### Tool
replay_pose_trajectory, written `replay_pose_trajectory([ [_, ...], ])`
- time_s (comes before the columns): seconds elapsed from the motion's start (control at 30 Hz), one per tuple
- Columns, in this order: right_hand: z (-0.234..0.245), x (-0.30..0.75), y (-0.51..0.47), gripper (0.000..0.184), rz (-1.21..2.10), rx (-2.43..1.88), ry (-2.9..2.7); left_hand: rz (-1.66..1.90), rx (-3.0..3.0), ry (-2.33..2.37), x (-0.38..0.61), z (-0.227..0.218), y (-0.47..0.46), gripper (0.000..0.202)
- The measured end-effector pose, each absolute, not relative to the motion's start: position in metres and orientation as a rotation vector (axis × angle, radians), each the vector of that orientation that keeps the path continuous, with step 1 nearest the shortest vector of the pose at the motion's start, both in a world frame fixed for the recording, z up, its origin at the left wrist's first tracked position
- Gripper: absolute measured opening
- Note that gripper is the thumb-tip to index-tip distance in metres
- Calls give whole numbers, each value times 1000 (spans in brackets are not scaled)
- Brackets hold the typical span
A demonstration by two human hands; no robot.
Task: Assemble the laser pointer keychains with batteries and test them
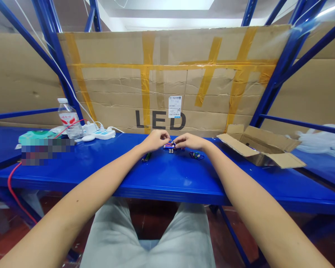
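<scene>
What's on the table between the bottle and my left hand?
In the head view: a rounded white object, a white power strip with plugs and cable, then bare blue tabletop before your left hand.

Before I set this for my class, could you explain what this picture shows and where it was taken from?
There is no machine here, just a person's bare left hand and right hand. The one picture comes from a camera worn on that person's head, looking forward and down.

The hands meet over small, colourful pieces on a blue table. The fingertips are at the pieces, but whether either hand grips one is too small to tell. Clips lie near the right hand. Farther right is an open box; at the left stands a bottle.
</scene>
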State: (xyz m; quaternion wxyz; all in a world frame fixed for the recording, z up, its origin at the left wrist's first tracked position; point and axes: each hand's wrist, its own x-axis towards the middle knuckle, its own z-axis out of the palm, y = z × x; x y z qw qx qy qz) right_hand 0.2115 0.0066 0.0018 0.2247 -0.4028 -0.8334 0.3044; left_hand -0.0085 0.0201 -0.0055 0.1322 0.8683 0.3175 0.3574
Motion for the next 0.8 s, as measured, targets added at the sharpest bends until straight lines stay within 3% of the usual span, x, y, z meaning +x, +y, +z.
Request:
replay_pose_trajectory([
  [0.23, 2, 201, -1, 27, 904, -1083, -2241, 1051, 2357, 905, -6, -10, 23, 13],
  [0.6, -12, 183, 8, 22, 432, -1097, -1994, 1076, 2044, 845, -5, -4, 21, 11],
  [0.8, -13, 183, 6, 14, 486, -1024, -1963, 1057, 2062, 791, -6, -6, 22, 11],
])
